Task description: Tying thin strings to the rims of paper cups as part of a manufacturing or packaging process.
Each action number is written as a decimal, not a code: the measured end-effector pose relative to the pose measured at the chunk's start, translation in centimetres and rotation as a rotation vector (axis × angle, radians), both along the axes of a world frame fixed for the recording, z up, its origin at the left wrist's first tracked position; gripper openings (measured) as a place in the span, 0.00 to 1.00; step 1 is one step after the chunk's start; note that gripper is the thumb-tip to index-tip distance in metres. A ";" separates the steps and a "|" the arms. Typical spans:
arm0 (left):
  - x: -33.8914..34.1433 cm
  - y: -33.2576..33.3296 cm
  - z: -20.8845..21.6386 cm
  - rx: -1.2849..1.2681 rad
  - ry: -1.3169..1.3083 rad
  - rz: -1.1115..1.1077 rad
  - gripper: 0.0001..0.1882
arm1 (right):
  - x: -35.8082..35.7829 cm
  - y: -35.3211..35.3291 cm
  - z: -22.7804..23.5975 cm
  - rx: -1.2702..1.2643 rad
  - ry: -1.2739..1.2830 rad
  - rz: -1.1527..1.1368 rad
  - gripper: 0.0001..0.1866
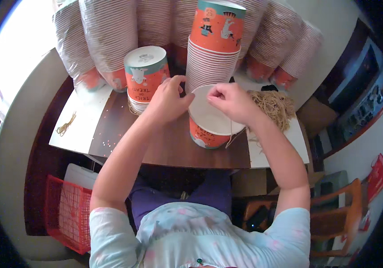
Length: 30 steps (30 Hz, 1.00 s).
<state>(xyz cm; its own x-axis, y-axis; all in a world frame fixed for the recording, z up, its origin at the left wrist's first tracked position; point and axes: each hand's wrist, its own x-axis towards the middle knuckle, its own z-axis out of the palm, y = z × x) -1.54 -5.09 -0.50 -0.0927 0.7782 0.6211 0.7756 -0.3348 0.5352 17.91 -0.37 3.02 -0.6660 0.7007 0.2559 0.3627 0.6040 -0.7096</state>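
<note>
One orange bucket, mouth beneath the right grip

The paper bucket is round and orange, with a blue-green band near its bottom and pictures on its side. It is white inside. It stands on the brown table, its open top facing up. A thin tan string hangs down by the right side of its rim.
</note>
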 end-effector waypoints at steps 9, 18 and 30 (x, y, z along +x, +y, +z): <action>0.7 -0.6 -2.1 -0.679 -0.714 -0.243 0.14 | -1.6 3.8 -3.6 -0.166 -0.166 0.000 0.08; 0.4 -1.2 -3.0 -0.682 -0.971 -0.268 0.13 | -1.8 2.7 -3.6 -0.156 -0.179 0.036 0.07; 0.6 -0.6 -2.9 -0.644 -0.760 -0.281 0.12 | -2.8 3.2 -4.3 -0.110 -0.189 -0.033 0.08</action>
